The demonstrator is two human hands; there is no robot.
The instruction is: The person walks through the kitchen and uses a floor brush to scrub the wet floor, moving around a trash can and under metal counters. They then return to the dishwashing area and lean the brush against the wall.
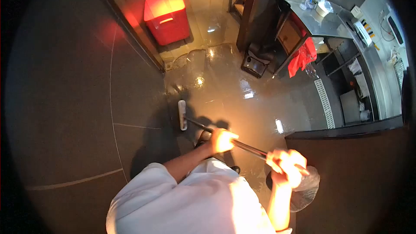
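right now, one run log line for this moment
left hand grips handle low | right hand grips handle top | squeegee head on wet floor | red bin beyond

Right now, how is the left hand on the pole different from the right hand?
The left hand holds the long pole farther down, nearer the white floor wiper head; the right hand holds it near the top end. The left arm reaches forward over the wet floor, while the right hand stays close to the body. Both have a closed grip around the same pole.
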